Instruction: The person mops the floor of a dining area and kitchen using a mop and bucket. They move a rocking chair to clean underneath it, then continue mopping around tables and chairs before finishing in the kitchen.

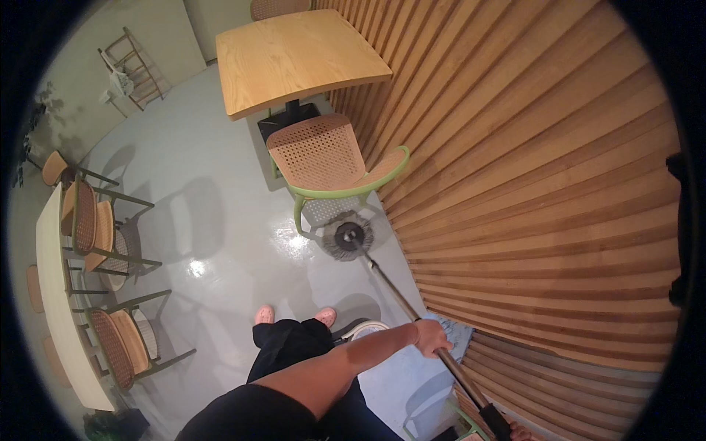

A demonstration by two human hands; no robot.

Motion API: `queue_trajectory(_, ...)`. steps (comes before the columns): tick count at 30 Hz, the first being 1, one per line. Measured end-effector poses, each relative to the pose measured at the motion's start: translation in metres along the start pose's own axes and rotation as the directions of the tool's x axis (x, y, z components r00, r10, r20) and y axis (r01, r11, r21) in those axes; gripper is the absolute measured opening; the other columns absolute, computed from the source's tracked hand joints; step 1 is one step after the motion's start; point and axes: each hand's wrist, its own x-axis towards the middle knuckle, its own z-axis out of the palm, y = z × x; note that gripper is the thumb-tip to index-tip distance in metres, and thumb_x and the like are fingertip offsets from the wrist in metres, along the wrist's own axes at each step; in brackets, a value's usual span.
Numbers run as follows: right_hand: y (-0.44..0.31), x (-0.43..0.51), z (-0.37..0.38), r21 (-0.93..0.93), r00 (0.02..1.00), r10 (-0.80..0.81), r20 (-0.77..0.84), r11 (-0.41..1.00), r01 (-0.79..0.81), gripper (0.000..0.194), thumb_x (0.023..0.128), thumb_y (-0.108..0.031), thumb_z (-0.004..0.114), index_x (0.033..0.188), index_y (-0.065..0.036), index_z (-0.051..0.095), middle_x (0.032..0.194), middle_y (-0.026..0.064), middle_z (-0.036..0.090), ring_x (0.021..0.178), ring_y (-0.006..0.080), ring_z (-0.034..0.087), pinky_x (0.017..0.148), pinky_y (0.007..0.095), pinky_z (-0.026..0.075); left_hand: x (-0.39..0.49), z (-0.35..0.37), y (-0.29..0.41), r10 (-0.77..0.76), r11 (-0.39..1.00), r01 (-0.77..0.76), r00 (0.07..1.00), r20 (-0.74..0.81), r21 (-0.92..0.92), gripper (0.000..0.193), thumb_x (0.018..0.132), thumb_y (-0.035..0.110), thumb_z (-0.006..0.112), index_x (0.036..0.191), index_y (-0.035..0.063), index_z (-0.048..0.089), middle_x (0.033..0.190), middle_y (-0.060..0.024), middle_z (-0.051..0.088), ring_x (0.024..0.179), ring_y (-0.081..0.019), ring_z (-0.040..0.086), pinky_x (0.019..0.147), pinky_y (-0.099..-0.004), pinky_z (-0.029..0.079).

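Note:
My left hand [433, 337] is closed around the metal pole of a round string mop [347, 237]. Lower down, at the bottom edge of the view, my right hand [519, 432] grips the dark upper end of the same pole and is partly cut off. The mop's grey strands lie spread on the glossy grey floor [248, 220], beside the legs of a green-framed chair [317, 157] with a perforated seat. My left forearm partly covers a light round rim [367, 329] near my feet; what it belongs to is unclear.
A wooden slatted wall [524, 182] rises on the right. Ahead stands a wooden table [298, 58] on a black base. Several chairs [118, 342] line a long pale table [60, 308] at left. A wooden ladder rack [135, 69] leans on the far wall. Another green-framed chair [466, 419] is low right.

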Motion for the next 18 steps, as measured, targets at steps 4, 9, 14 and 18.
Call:
queue_trajectory(4, 0.016, 0.019, 0.008, 0.073, 0.996, 0.085, 0.023, 0.994, -0.086, 0.023, 0.074, -0.026, 0.054, 0.059, -0.009, 0.056, 0.053, 0.0067, 0.051, 0.051, 0.0216, 0.05, 0.057, 0.039, 0.044, 0.019, -0.019, -0.011, -0.131, 0.991, 0.131, 0.99, -0.049, -0.004, 0.019, 0.062, 0.025, 0.061, 0.072, 0.0109, 0.056, 0.067, -0.0126, 0.059, 0.068, -0.033, 0.058, 0.058, -0.0441, 0.044)
queue_trajectory(9, 0.028, 0.032, 0.005, 0.142, 0.99, 0.113, 0.08, 0.982, -0.123, 0.021, 0.073, -0.024, 0.053, 0.056, -0.011, 0.052, 0.052, 0.0062, 0.051, 0.046, 0.0205, 0.047, 0.05, 0.0388, 0.041, 0.012, -0.03, -0.001, -0.353, 0.935, 0.354, 0.931, -0.092, -0.005, 0.017, 0.059, 0.02, 0.062, 0.07, 0.0085, 0.056, 0.068, -0.0131, 0.06, 0.071, -0.0342, 0.058, 0.061, -0.0439, 0.045)
queue_trajectory(14, 0.081, 0.016, 0.0, 0.198, 0.989, 0.141, -0.037, 0.971, -0.131, 0.025, 0.079, -0.031, 0.048, 0.063, -0.014, 0.041, 0.049, 0.0003, 0.036, 0.045, 0.0121, 0.035, 0.048, 0.0273, 0.031, -0.041, -0.046, -0.023, -0.436, 0.893, 0.432, 0.9, 0.003, 0.123, 0.021, 0.058, 0.017, 0.063, 0.075, 0.0071, 0.056, 0.069, -0.0139, 0.059, 0.075, -0.0334, 0.059, 0.065, -0.0437, 0.047)
queue_trajectory(18, 0.156, 0.004, 0.025, 0.266, 0.988, 0.122, 0.094, 0.953, -0.143, 0.024, 0.079, -0.029, 0.047, 0.063, -0.014, 0.039, 0.051, 0.0005, 0.037, 0.042, 0.0115, 0.034, 0.042, 0.0272, 0.029, -0.094, -0.072, -0.063, -0.432, 0.89, 0.449, 0.886, -0.171, 0.08, 0.023, 0.058, 0.018, 0.064, 0.077, 0.0065, 0.056, 0.072, -0.0149, 0.06, 0.075, -0.034, 0.059, 0.068, -0.0431, 0.047)
